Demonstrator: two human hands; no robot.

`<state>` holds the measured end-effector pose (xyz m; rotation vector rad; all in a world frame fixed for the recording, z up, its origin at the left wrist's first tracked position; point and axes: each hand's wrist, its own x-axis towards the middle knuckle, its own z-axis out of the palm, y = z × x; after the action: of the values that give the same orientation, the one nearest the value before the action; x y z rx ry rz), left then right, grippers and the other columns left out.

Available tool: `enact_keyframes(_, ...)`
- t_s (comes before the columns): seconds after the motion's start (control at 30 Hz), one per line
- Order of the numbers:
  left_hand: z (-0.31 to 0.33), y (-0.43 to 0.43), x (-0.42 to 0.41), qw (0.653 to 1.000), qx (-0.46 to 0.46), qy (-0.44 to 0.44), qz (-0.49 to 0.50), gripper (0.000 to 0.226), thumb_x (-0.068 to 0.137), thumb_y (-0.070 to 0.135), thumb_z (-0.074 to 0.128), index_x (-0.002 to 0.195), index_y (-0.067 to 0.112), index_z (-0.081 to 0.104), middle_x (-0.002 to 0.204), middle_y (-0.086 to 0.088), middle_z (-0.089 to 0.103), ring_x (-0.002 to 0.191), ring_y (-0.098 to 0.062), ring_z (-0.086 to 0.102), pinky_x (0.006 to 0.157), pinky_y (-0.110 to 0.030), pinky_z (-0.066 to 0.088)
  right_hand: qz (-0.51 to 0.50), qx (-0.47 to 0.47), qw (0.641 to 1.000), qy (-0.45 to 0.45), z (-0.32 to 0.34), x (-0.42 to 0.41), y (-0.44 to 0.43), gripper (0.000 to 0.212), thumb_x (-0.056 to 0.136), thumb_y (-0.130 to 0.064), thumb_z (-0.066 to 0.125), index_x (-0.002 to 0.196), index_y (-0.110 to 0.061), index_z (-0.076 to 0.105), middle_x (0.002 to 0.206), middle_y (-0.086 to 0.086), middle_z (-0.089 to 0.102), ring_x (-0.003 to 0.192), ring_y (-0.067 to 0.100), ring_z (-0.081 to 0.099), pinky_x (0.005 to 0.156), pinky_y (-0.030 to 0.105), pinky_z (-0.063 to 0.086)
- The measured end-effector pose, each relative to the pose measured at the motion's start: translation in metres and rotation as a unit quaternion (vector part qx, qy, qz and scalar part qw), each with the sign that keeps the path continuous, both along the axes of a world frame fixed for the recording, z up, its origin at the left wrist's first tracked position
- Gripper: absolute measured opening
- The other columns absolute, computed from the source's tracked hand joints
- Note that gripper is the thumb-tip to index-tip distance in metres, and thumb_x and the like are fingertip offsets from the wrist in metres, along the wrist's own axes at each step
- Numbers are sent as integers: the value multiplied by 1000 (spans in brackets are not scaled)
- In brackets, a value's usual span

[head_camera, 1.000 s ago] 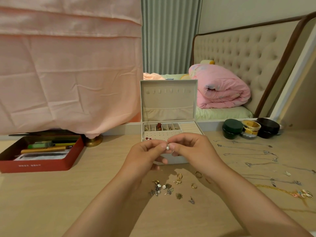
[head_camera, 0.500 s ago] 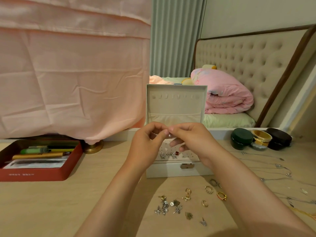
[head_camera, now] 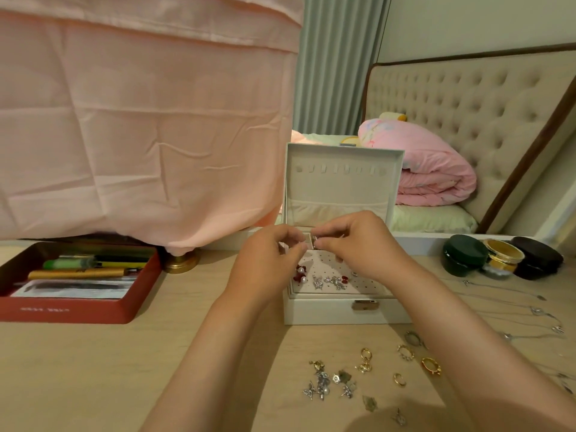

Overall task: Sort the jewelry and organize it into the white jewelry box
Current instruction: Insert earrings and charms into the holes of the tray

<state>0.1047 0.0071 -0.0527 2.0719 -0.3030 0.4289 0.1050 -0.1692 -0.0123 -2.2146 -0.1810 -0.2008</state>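
Pale wood table (head_camera: pixel 78 369), with bare room for moving at front left, between red tray (head_camera: pixel 71 310) and forearms. Closed off behind by hanging pink cloth (head_camera: pixel 140 120), down to the table's back edge; brass base (head_camera: pixel 180 261) just under the hem.

White jewelry box (head_camera: pixel 346 311) at mid-table, open, lid (head_camera: pixel 343 182) upright at the back. Above its rear compartments, left hand (head_camera: pixel 268 260) and right hand (head_camera: pixel 358 244), fingertips close together, thumb and forefinger of each pinching one small silver earring (head_camera: pixel 314 241); other fingers curled.

On the box's perforated panel (head_camera: pixel 330 266): red-and-pearl studs (head_camera: pixel 300 274) at left, then silver pieces (head_camera: pixel 333 280) in a row, count unclear. In the tray: pens, a green lighter, printed paper.

Loose earrings (head_camera: pixel 327 381) on the wood in front of the box, too tangled to count. Five gold hoops (head_camera: pixel 431 366) beside them. Three round tins (head_camera: pixel 464 258) at right rear, touching one another. Thin necklaces (head_camera: pixel 530 310) laid out along the right edge, number hard to tell.
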Motion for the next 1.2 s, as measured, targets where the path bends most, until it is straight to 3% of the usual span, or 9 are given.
enact_keyframes(0.07, -5, 6, 3, 997, 73, -12, 13, 9, 90, 28, 67, 97, 31, 71, 95, 14, 64, 86, -6, 55, 76, -22, 38, -11, -113, 994, -4, -3, 7, -1, 18, 86, -23, 79, 101, -33, 80, 93, -17, 75, 80, -7, 64, 80, 25, 54)
enact_keyframes(0.13, -9, 9, 5, 996, 91, -4, 16, 15, 91, 27, 65, 104, 30, 69, 103, 10, 58, 93, -9, 52, 81, -22, 36, -1, -193, 981, 3, -6, 11, 0, 19, 87, -26, 78, 102, -37, 79, 104, -17, 75, 96, 2, 66, 89, 32, 54)
enact_keyframes(0.23, -12, 8, 4, 995, 89, 43, 0, 26, 91, 31, 63, 117, 30, 64, 113, 8, 50, 99, -11, 55, 88, -25, 42, 18, -252, 968, -13, -10, 16, 0, 20, 87, -30, 76, 104, -39, 78, 109, -18, 74, 102, 5, 66, 89, 32, 53)
enact_keyframes(0.33, -14, 4, 3, 993, 91, 73, -18, 29, 91, 34, 63, 120, 31, 62, 117, 10, 47, 100, -10, 56, 92, -26, 45, 25, -272, 962, -20, -10, 16, -2, 18, 88, -32, 75, 104, -40, 78, 105, -19, 74, 91, 2, 63, 81, 27, 51)
enact_keyframes(0.43, -15, 4, 4, 993, 90, 75, -19, 26, 91, 35, 63, 117, 31, 64, 115, 10, 46, 96, -8, 55, 90, -23, 43, 36, -280, 959, -17, -10, 16, -4, 15, 88, -34, 74, 101, -41, 77, 100, -19, 73, 86, 1, 61, 78, 27, 49)
enact_keyframes(0.63, -15, 4, 5, 993, 92, 74, -22, 24, 92, 35, 63, 115, 32, 65, 112, 12, 45, 91, -5, 55, 85, -21, 40, 57, -315, 947, -29, -11, 17, 1, 15, 92, -34, 69, 104, -40, 77, 107, -16, 71, 98, 7, 62, 84, 33, 51)
enact_keyframes(0.87, -15, 4, 4, 992, 108, 62, -12, 29, 91, 37, 62, 120, 33, 62, 117, 12, 46, 93, -5, 56, 83, -23, 41, 51, -307, 949, -47, -13, 11, -3, 12, 93, -33, 68, 101, -37, 77, 106, -19, 68, 98, 7, 62, 84, 34, 52)
enact_keyframes(1.03, -6, 1, -5, 990, 138, -14, 24, 28, 88, 37, 64, 116, 32, 61, 114, 11, 44, 105, -10, 49, 85, -27, 41, 15, -239, 966, -101, 1, -14, -19, 11, 94, -31, 68, 100, -37, 76, 101, -20, 67, 75, -9, 51, 74, 24, 42)
enact_keyframes(1.2, 19, -20, -37, 981, 145, -124, -30, 12, 89, 34, 62, 100, 32, 62, 96, 15, 50, 82, -2, 47, 73, -27, 42, 74, -223, 971, -34, 13, -70, -38, 10, 90, -30, 72, 95, -38, 78, 82, -31, 67, 73, -18, 55, 63, 9, 36)
